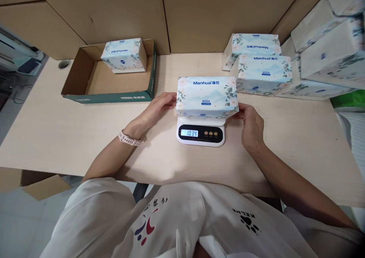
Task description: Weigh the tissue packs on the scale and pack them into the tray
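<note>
A pack of tissues (207, 96), white and pale blue with flowers and "Manhua" lettering, rests on a small white kitchen scale (200, 135). The scale's lit display shows digits like 1034; any decimal point is hard to make out. My left hand (164, 105) is at the pack's left end, its fingertips against that side and partly hidden behind it. At the lower right corner, my right hand (251, 125) has its fingers curled in to the pack's edge, with the tips hidden. Between them the hands hold the pack from both ends.
Left of the scale, a green-sided cardboard tray (111, 97) holds another tissue pack (124, 55). Two more packs (265, 73) stand to the right, beside a pile of packs (332, 52) at the table's right edge. Large cardboard boxes (228, 18) wall off the back.
</note>
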A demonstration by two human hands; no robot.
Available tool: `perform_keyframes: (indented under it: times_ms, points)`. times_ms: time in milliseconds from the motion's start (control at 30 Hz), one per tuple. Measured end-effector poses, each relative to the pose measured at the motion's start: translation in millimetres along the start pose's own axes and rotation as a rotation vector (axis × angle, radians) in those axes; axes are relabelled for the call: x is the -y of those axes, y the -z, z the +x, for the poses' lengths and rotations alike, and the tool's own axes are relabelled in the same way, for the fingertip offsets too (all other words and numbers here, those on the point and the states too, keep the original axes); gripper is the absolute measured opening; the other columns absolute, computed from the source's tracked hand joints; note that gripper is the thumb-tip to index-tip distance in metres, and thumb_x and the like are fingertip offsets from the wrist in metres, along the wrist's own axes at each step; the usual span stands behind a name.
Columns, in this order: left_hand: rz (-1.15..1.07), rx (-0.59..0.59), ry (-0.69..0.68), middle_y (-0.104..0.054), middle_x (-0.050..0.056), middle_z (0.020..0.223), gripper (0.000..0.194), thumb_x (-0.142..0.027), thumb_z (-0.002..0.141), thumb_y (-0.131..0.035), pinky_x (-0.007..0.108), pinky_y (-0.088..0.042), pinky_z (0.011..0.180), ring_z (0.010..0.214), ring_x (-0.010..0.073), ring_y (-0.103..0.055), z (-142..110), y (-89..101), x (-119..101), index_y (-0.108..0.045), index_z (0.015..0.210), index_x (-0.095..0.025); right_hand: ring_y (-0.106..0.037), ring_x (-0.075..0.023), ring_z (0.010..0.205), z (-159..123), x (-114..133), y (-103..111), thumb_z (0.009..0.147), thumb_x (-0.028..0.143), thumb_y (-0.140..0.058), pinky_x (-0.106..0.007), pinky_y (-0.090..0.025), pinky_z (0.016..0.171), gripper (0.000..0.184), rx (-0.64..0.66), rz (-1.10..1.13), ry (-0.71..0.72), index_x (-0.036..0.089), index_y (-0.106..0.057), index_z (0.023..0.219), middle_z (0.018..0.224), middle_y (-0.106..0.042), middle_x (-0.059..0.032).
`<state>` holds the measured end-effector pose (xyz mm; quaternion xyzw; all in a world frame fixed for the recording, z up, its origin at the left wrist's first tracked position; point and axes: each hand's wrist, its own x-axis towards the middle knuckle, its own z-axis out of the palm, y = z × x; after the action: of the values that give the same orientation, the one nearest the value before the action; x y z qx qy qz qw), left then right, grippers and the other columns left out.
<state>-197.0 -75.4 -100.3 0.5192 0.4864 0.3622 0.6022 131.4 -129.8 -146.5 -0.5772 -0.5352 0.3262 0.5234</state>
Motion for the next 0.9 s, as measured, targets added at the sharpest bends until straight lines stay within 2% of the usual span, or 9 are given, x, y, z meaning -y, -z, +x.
perform_keyframes:
  times_ms: [233, 600, 900]
  points:
    - [-0.029, 0.038, 0.039, -0.078, 0.015, 0.129, 0.052, -0.060, 0.091, -0.075, 0.042, -0.055, 0.112, 0.121, 0.0283, -0.072, 4.2, 11.4, -0.4, -0.078, 0.119, -0.016, -0.075, -0.0344, 0.097, 0.3, -4.5, 0.8, 0.105, 0.078, -0.041, -0.064, -0.062, 0.093, 0.059, 0.001, 0.001, -0.003, 0.037, -0.081, 0.111, 0.112, -0.083, -0.0104]
    - [-0.039, 0.065, 0.035, -0.079, 0.015, 0.125, 0.049, -0.059, 0.091, -0.077, 0.042, -0.056, 0.112, 0.120, 0.0281, -0.072, 4.0, 13.7, -1.4, -0.079, 0.115, -0.016, -0.076, -0.0358, 0.094, 1.2, -10.4, 1.8, 0.105, 0.078, -0.040, -0.067, -0.061, 0.090, 0.059, -0.006, -0.011, 0.008, 0.036, -0.082, 0.109, 0.105, -0.083, -0.0108]
    - [-0.060, 0.068, 0.043, -0.079, 0.013, 0.124, 0.042, -0.054, 0.091, -0.081, 0.041, -0.057, 0.110, 0.118, 0.0262, -0.073, 3.0, 15.4, -2.9, -0.081, 0.111, -0.017, -0.073, -0.0330, 0.092, -0.1, -5.3, 2.4, 0.107, 0.076, -0.041, -0.062, -0.060, 0.090, 0.057, 0.005, -0.015, 0.006, 0.035, -0.081, 0.107, 0.102, -0.082, -0.0100]
